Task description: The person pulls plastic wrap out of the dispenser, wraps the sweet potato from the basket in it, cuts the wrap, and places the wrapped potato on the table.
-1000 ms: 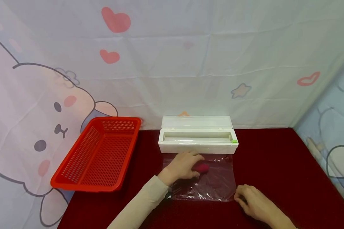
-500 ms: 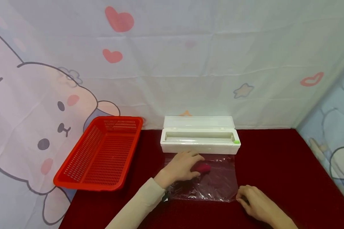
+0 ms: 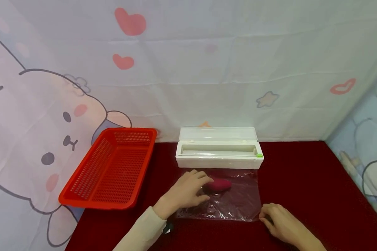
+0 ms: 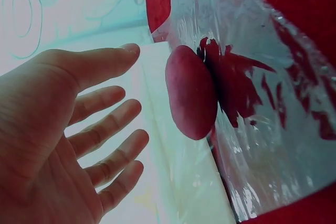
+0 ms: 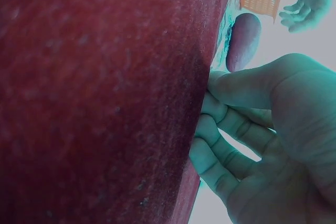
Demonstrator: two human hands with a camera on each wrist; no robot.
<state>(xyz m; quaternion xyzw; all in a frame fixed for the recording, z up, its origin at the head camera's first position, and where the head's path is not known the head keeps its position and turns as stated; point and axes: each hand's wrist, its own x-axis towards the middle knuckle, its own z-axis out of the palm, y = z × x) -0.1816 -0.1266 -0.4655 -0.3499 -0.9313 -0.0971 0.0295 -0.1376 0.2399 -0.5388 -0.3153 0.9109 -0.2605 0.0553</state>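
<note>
A reddish-purple sweet potato (image 3: 221, 185) lies on a sheet of clear plastic wrap (image 3: 243, 202) drawn out from a white dispenser box (image 3: 220, 163). Just left of the sweet potato is my left hand (image 3: 188, 190), its fingers spread and relaxed around nothing. The left wrist view shows a gap between those fingertips and the sweet potato (image 4: 191, 93). At the near right corner of the wrap, my right hand (image 3: 279, 222) pinches the edge between thumb and curled fingers. In the right wrist view its thumb (image 5: 239, 88) covers the pinched corner.
A red plastic basket (image 3: 117, 170) stands to the left on the dark red tablecloth (image 3: 301, 181). The dispenser's clear lid (image 3: 218, 134) is raised against the printed backdrop (image 3: 188, 69), with a green cutter slider (image 3: 259, 156) at the box's right end.
My left hand has let go of the sweet potato and drawn back to the left, leaving it on the wrap. My right hand has stayed at the wrap's corner.
</note>
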